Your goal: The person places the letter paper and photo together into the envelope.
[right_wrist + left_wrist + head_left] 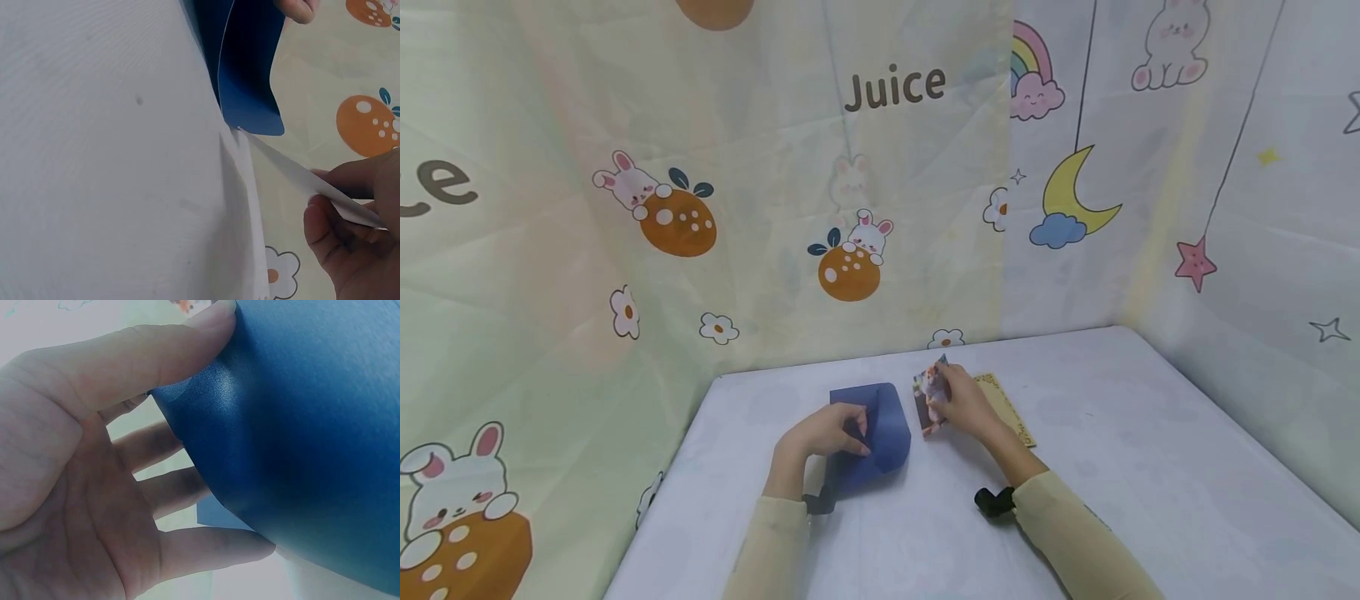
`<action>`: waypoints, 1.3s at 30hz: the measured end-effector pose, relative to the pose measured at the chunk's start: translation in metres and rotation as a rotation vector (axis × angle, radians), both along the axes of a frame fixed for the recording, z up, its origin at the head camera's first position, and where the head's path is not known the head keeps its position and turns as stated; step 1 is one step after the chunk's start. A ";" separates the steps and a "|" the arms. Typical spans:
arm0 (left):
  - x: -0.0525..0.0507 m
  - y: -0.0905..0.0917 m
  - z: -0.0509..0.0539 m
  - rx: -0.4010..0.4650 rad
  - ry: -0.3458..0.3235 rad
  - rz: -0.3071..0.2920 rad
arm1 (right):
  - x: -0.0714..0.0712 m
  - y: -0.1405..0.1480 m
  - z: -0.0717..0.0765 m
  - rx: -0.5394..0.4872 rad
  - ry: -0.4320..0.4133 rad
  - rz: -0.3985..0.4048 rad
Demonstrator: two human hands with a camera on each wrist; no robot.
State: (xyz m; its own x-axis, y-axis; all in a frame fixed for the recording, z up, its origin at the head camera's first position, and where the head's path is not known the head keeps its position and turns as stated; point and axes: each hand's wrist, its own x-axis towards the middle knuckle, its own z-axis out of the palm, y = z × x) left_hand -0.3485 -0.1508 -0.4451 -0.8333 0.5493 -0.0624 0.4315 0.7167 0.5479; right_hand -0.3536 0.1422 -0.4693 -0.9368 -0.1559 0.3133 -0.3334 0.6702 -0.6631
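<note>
A blue envelope-like paper [889, 433] stands partly open at the middle of the table. My left hand [831, 431] pinches its left part; in the left wrist view the thumb of the left hand [119, 381] lies on the blue sheet [294, 425] with the other fingers behind it. Just right of it, my right hand [966, 404] holds a picture card [927, 400] tilted up. In the right wrist view the right hand [356, 225] pinches the card [294, 172] between thumb and fingers, its far corner close to the blue paper [250, 94].
A yellow card with a patterned border [1004, 408] lies on the white table [1112, 467], partly behind the right hand and forearm. Black straps with dark devices [995, 502] sit at both wrists. Printed cloth walls [760, 208] stand behind and beside the table.
</note>
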 end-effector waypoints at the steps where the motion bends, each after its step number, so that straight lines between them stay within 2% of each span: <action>1: 0.000 0.000 0.000 -0.001 0.002 0.000 | 0.000 0.000 0.001 -0.009 -0.001 0.004; 11: 0.000 -0.001 0.000 0.000 0.009 -0.016 | 0.000 0.001 0.004 -0.121 -0.057 0.043; 17: 0.000 0.000 0.000 -0.002 0.004 -0.009 | 0.002 -0.001 0.005 -0.142 -0.014 0.063; 22: 0.001 0.001 0.001 -0.005 0.000 -0.010 | 0.001 -0.002 0.004 -0.156 0.043 0.036; 30: 0.000 0.000 0.001 -0.009 -0.013 -0.004 | 0.001 -0.003 0.005 -0.194 0.067 -0.002; 39: -0.001 0.000 0.000 -0.008 -0.013 -0.005 | 0.005 -0.005 0.008 -0.264 0.013 0.026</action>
State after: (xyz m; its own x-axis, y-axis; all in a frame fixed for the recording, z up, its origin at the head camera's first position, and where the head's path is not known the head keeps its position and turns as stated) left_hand -0.3490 -0.1510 -0.4449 -0.8298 0.5526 -0.0772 0.4279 0.7190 0.5476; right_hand -0.3482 0.1375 -0.4612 -0.9292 -0.0914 0.3580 -0.3577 0.4652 -0.8097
